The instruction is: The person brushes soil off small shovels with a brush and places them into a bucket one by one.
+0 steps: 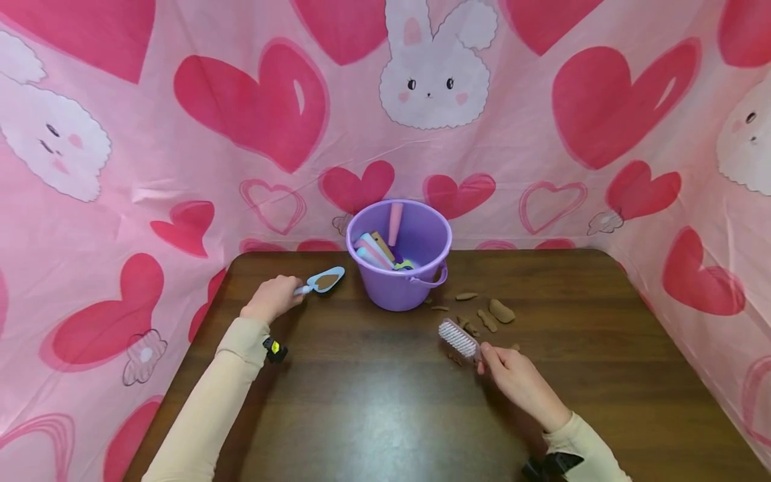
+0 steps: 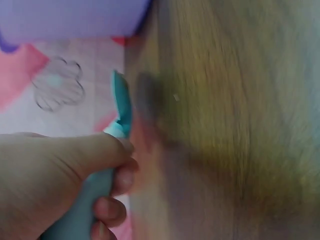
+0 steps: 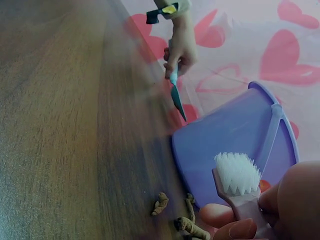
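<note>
My left hand (image 1: pixel 276 299) grips the handle of a small light-blue trowel (image 1: pixel 332 273), held above the table left of the purple bucket (image 1: pixel 394 291). A brown patch shows in the middle of the trowel's blade; I cannot tell what it is. Seen from the left wrist, the trowel (image 2: pixel 121 97) is nearly edge-on. My right hand (image 1: pixel 521 381) pinches the handle of a scrub brush (image 1: pixel 459 339), its white bristles (image 3: pixel 237 172) facing up. The brush is over several brown, clay-like pieces (image 1: pixel 502 311) at the bucket's right.
Inside the bucket are a pink handle (image 1: pixel 395 224), a light-blue and pink item (image 1: pixel 373 251) and a tan piece (image 1: pixel 383 246). The bucket's handle (image 1: pixel 435 281) hangs down at the right. A pink cloth with hearts and rabbits (image 1: pixel 337 150) surrounds the wooden table (image 1: pixel 361 415).
</note>
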{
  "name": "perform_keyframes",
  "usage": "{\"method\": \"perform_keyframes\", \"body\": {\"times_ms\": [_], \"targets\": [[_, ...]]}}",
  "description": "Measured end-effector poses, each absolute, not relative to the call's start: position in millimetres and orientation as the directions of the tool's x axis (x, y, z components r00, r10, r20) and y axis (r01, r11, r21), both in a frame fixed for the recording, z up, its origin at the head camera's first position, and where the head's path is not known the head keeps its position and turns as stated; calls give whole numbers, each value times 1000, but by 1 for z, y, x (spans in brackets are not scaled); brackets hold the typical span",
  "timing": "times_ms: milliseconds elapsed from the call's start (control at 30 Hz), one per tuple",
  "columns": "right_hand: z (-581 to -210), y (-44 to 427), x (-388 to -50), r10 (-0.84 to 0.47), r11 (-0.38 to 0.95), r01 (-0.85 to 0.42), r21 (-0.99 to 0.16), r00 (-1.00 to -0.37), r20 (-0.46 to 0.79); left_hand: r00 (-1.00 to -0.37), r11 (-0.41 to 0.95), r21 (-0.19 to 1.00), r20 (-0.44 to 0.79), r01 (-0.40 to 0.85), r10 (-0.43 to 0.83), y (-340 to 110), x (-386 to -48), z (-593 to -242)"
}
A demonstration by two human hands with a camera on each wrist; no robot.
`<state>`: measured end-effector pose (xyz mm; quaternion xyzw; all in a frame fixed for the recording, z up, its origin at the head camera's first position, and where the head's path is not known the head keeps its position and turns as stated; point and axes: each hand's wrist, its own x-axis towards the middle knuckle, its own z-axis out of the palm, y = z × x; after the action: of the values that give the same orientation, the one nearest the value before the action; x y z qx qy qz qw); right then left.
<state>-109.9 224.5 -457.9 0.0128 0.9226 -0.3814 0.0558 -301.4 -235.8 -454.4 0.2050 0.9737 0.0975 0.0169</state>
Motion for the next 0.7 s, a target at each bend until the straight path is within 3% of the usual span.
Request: {"method": "perform_keyframes", "body": {"times_ms": [400, 700], "targets": [[-453, 225, -110, -60, 741, 9, -671, -995, -80, -879, 863, 167, 83, 477, 470, -220, -243, -437], [-453, 227, -105, -65, 743, 10, -669, -994, -88, -822, 815, 118, 135, 567, 553, -183, -205, -432]]}}
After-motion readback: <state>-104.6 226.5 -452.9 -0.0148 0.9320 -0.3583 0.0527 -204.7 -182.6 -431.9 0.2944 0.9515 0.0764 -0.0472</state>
